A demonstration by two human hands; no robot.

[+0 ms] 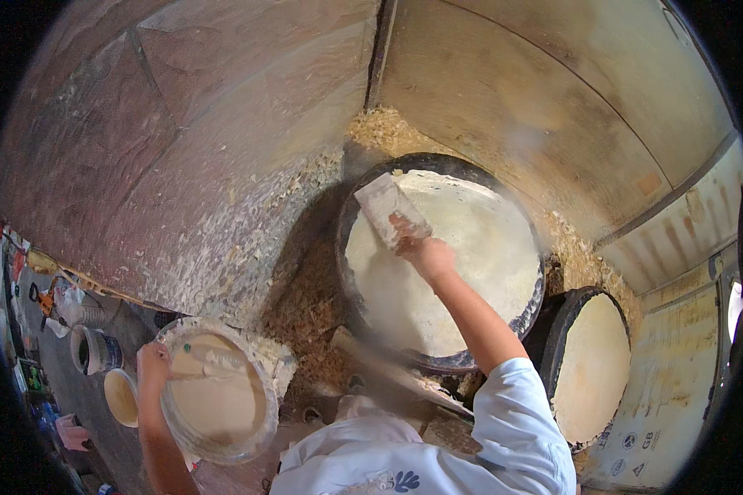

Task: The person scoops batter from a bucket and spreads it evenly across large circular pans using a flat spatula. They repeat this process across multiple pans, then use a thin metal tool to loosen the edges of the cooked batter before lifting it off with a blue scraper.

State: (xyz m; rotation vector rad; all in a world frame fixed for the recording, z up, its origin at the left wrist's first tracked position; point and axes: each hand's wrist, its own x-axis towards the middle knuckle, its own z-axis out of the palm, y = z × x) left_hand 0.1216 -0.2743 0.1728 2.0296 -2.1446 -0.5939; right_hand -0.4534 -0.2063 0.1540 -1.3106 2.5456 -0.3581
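My right hand (430, 255) is closed on a batter-crusted rectangular scraper (391, 209). The scraper lies over the upper left of a large round black griddle (535, 303), close to its rim. A thin pale sheet of batter (489, 260) covers most of the griddle, with a thicker white edge at the top. At the left, my left hand (153, 364) grips a thin handle (186, 376) at the rim of a round basin (263, 427). This handle reaches over the beige batter (220, 408) to a clear plastic bottle (217, 359) with a green cap, partly in the batter.
A second round griddle (594, 365), pale on top, stands at the right. Splattered panels (223, 154) rise behind. A crusted board (402, 377) lies before my body. Left of the basin are a smaller tub (121, 396) and a white bucket (102, 351) on the floor.
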